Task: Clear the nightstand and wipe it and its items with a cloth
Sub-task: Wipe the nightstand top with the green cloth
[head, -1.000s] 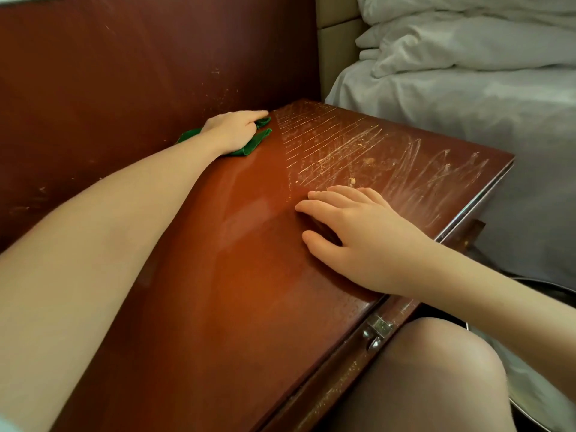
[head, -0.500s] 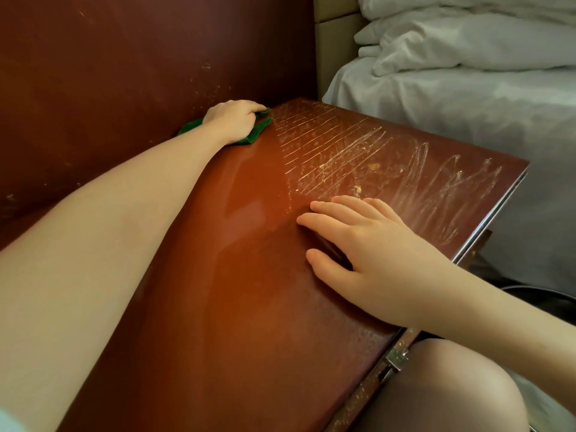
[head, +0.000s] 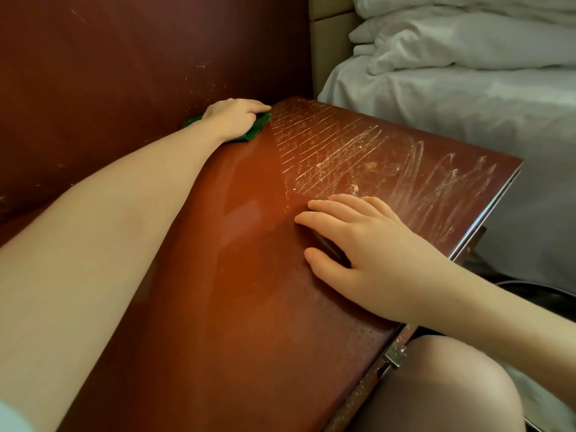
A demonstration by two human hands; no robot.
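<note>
The reddish-brown nightstand top fills the middle of the view; its near half looks smooth and glossy, its far half is streaked with dusty scratch-like marks. My left hand presses a green cloth onto the top's far left corner, against the wooden wall panel; most of the cloth is hidden under the hand. My right hand rests flat on the top near its right edge, fingers spread and straight, holding nothing.
A dark wooden wall panel rises behind the nightstand. A bed with white sheets stands to the right, close to the top's far edge. My knee sits under the front edge by a metal latch. A dark round rim lies beyond.
My left hand slid the green cloth a little farther back into the far left corner. The right hand stayed planted on the top.
</note>
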